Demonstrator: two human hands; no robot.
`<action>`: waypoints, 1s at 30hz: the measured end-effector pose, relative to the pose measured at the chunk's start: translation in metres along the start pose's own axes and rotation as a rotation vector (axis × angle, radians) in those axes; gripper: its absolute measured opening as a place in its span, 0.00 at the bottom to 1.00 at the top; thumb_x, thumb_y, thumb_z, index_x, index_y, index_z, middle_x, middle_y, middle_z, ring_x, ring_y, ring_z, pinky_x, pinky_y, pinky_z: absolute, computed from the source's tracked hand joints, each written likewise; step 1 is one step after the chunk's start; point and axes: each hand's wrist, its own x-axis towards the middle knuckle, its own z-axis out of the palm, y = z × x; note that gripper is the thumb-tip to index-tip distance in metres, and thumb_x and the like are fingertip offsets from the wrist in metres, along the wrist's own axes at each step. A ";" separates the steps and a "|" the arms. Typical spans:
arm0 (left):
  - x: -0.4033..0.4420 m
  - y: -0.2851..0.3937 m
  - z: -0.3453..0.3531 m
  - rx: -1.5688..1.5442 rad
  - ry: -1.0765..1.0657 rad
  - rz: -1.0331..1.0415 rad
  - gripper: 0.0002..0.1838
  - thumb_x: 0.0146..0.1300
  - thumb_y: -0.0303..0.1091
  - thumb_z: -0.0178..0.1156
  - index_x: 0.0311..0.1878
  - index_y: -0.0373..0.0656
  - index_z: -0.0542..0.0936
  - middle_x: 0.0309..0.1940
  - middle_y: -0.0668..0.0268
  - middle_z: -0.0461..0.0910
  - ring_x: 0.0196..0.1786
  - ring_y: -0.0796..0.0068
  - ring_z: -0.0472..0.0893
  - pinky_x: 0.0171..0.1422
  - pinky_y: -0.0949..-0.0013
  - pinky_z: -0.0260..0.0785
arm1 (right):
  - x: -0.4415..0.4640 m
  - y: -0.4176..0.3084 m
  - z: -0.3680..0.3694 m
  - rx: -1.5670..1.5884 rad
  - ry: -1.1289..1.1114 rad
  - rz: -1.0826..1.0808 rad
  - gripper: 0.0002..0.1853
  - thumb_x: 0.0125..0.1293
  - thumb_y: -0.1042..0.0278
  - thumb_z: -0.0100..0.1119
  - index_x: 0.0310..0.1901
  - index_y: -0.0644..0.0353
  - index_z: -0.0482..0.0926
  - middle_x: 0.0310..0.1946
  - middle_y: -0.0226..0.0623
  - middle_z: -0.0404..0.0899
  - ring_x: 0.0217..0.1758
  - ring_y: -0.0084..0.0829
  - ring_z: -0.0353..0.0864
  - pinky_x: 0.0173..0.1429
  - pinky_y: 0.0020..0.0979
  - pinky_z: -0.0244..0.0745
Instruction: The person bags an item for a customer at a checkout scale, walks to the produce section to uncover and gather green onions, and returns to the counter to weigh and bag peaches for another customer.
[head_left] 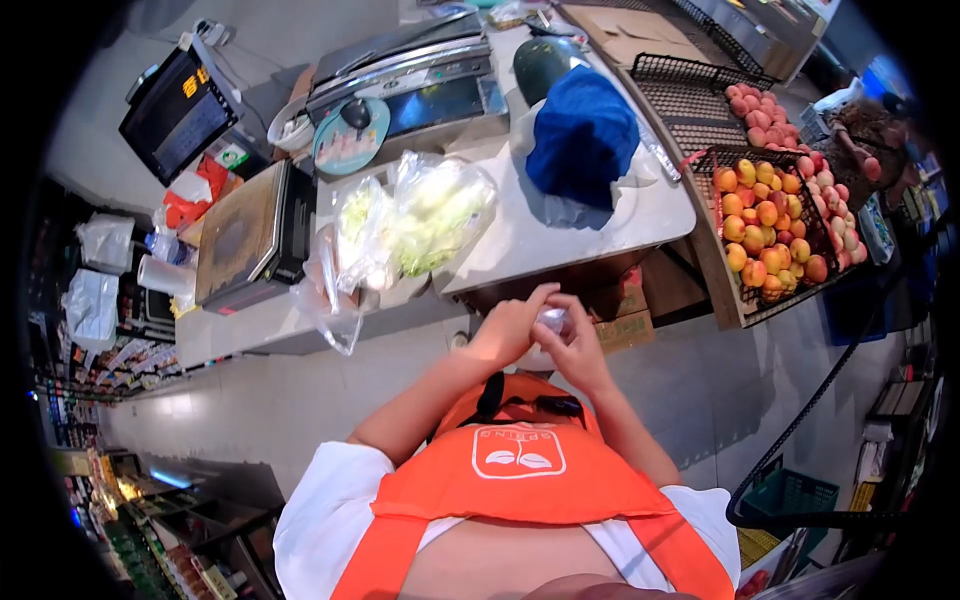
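In front of my apron, my left hand (508,328) and my right hand (574,345) meet with bent fingers. Between them is a small shiny, translucent object (552,319), partly covered by fingers; its kind is unclear. My right thumb and fingers curl around it, while the left fingers press together and reach across its top. Beyond the hands, leafy vegetables in a clear plastic bag (440,215) lie on the white counter (480,262). Another bagged vegetable (362,228) lies beside it, its plastic hanging over the counter edge.
A blue bag (582,137) and a dark green melon (545,62) sit on the counter. Scales (425,100), a teal plate (350,152) and a monitor (180,115) stand at back left. Crates of yellow-red fruit (765,225) are at right. A black cord (800,420) hangs at right.
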 end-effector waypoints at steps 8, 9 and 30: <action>-0.009 -0.026 0.030 -0.766 -0.172 0.110 0.33 0.58 0.33 0.56 0.63 0.41 0.50 0.24 0.61 0.74 0.27 0.74 0.76 0.31 0.72 0.67 | 0.011 0.048 -0.021 0.219 0.293 0.053 0.12 0.63 0.59 0.51 0.31 0.60 0.73 0.19 0.25 0.71 0.16 0.13 0.67 0.18 0.15 0.61; -0.013 -0.014 0.021 -0.551 -0.129 0.071 0.32 0.57 0.35 0.56 0.61 0.41 0.52 0.23 0.58 0.74 0.27 0.68 0.77 0.31 0.69 0.67 | 0.010 0.052 -0.024 0.244 0.284 0.146 0.12 0.63 0.58 0.51 0.32 0.60 0.73 0.19 0.25 0.71 0.16 0.13 0.66 0.19 0.15 0.61; -0.022 0.003 -0.003 -1.065 -0.210 -0.205 0.12 0.63 0.40 0.50 0.42 0.42 0.74 0.30 0.74 0.74 0.30 0.89 0.69 0.32 0.84 0.59 | -0.008 -0.022 -0.043 -0.528 -0.163 -0.143 0.20 0.57 0.51 0.57 0.33 0.62 0.68 0.26 0.37 0.72 0.29 0.26 0.71 0.33 0.28 0.66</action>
